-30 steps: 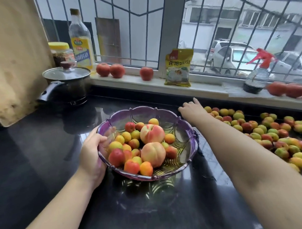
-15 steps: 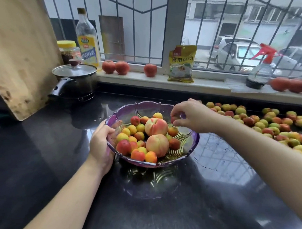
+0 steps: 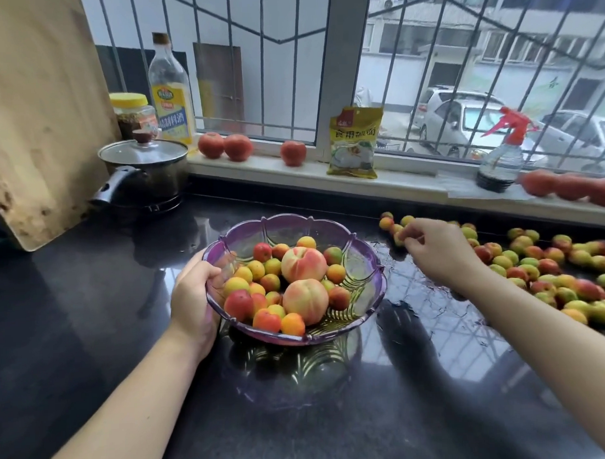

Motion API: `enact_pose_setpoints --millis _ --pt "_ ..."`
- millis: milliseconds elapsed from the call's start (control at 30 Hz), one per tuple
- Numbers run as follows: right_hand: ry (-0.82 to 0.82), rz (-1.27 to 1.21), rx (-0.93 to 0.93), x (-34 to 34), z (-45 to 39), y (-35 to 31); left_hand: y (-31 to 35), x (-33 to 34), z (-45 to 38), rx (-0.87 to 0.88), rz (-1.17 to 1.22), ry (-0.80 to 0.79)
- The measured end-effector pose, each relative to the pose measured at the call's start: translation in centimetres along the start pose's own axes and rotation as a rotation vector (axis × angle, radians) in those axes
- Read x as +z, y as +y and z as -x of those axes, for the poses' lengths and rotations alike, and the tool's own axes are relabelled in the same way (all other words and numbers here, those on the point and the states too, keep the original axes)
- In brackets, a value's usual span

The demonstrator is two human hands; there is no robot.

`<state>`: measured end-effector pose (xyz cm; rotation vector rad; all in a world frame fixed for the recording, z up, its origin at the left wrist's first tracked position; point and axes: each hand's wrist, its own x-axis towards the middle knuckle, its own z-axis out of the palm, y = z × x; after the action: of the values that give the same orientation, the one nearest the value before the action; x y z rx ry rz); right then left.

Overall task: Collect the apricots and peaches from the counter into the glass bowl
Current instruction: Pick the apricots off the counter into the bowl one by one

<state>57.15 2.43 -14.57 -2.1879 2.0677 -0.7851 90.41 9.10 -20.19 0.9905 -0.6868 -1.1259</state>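
Sitting on the dark glossy counter (image 3: 92, 339), the glass bowl (image 3: 360, 258) is a purple-tinted thing with a scalloped rim and ribbed pattern, and it's already got a decent load in it. Two big peaches (image 3: 304, 263) sit in the middle, pale pink-orange, one behind the other, with small apricots packed around them, mostly on the left half. Those range from yellow to orange to deep red. The right side of the bowl is bare glass.

Left hand (image 3: 192, 302) grips the bowl's left rim, thumb hooked over the edge on the inside, fingers curled round the outside.

Right hand (image 3: 435, 252) is out to the right of the bowl, over the near end of the loose apricots (image 3: 535, 269) spread across the counter. Fingertips are bunched together and look to be pinching one small yellowish apricot (image 3: 401, 235), though the fruit is mostly hidden by the fingers.

That loose pile runs off toward the right edge, a mix of green, yellow and red ones lying close together.

Further back: a lidded pot (image 3: 144, 169), a yellow-lidded jar (image 3: 132, 113), an oil bottle (image 3: 169, 93), a wooden board (image 3: 39, 111) leaning at left. On the windowsill (image 3: 275, 172) there are tomatoes (image 3: 238, 147), a yellow packet (image 3: 354, 141) and a spray bottle (image 3: 501, 157).
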Motion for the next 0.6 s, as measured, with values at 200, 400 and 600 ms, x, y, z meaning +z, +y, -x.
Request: enact_pose_setpoints --millis 200,400,600 --pt "-0.029 0.207 -0.054 2.9 -3.8 0.3 -0.9 -0.2 -0.7 0.057 0.004 -0.009" --pt "-0.189 0.506 0.099 7.9 -12.2 -0.2 -0.9 -0.3 -1.1 0.067 -0.024 -0.03" --pt "-0.251 0.585 0.162 10.4 -14.6 1.1 -1.1 -0.5 -1.5 0.045 0.006 -0.046"
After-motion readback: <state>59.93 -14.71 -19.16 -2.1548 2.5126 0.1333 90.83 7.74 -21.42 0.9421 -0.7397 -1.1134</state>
